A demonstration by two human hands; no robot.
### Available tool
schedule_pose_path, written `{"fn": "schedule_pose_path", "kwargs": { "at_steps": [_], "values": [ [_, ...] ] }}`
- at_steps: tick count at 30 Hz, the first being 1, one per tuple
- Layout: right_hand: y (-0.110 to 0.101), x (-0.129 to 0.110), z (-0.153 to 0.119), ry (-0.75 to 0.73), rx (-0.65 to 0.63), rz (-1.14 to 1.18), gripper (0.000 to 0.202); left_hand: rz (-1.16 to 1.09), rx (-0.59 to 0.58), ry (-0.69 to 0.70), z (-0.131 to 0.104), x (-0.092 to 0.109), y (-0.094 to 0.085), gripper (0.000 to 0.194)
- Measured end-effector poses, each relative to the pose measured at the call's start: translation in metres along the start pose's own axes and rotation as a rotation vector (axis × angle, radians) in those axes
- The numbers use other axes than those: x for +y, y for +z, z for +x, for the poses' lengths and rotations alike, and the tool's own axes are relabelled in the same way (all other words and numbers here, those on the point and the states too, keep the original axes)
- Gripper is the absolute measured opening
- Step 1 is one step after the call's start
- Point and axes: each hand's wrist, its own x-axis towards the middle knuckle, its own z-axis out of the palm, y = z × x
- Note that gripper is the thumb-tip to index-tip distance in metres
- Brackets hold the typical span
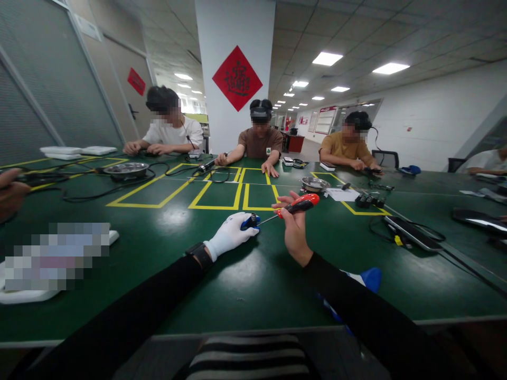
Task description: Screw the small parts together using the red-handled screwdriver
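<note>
My left hand [232, 233], in a white glove with blue fingertips, is closed on a small black part [253, 219] just above the green table [237, 285]. A screwdriver [299, 205] with a red and black handle is held in the fingers of my right hand [295, 229], which is bare. Its metal shaft points left, and the tip reaches the black part; whether it sits in a screw is too small to tell. A white and blue glove [370, 278] lies partly hidden behind my right forearm.
Yellow tape [214, 207] marks rectangles ahead. Metal bowls [127, 170] [315, 184], black parts [370, 200] and a black device with cables [412, 233] lie beyond my hands. A white tray [113, 237] is left. Several people sit around; a person's hand [11, 195] shows at left.
</note>
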Motion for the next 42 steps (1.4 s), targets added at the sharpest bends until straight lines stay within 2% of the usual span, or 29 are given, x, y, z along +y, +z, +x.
{"fn": "schedule_pose_path", "kwargs": {
  "at_steps": [3,11,17,21,26,28,32,34,36,42],
  "values": [
    [0.003,-0.003,-0.001,-0.003,-0.01,0.016,0.035,-0.01,-0.003,0.006,0.0,0.001,-0.001,0.031],
    [-0.001,0.006,0.005,-0.008,0.06,0.011,0.029,-0.017,-0.003,-0.015,0.0,0.002,-0.001,0.031],
    [-0.008,0.007,0.003,-0.008,-0.012,-0.015,0.036,-0.02,-0.012,-0.017,0.0,0.002,-0.002,0.032],
    [-0.006,0.003,0.001,-0.037,-0.047,-0.086,0.033,-0.018,-0.008,-0.02,0.0,0.002,-0.001,0.031],
    [-0.002,-0.002,0.003,-0.052,0.012,-0.125,0.035,-0.015,-0.008,-0.024,0.0,0.004,-0.001,0.029],
    [-0.002,-0.006,0.004,-0.04,-0.032,-0.137,0.032,-0.019,-0.008,-0.023,0.0,0.004,-0.002,0.029],
    [0.0,-0.011,0.004,-0.022,-0.227,-0.121,0.009,-0.027,-0.014,-0.008,0.0,0.005,-0.003,0.028],
    [0.001,-0.01,0.004,-0.031,-0.226,-0.074,0.008,-0.023,-0.016,-0.003,0.0,0.005,-0.003,0.028],
    [0.001,-0.008,0.003,-0.037,-0.193,-0.046,0.017,-0.016,-0.01,-0.007,0.0,0.004,-0.003,0.028],
    [-0.003,-0.006,0.0,-0.047,-0.191,-0.096,0.026,-0.022,-0.004,-0.011,0.0,0.004,-0.002,0.027]
  ]
}}
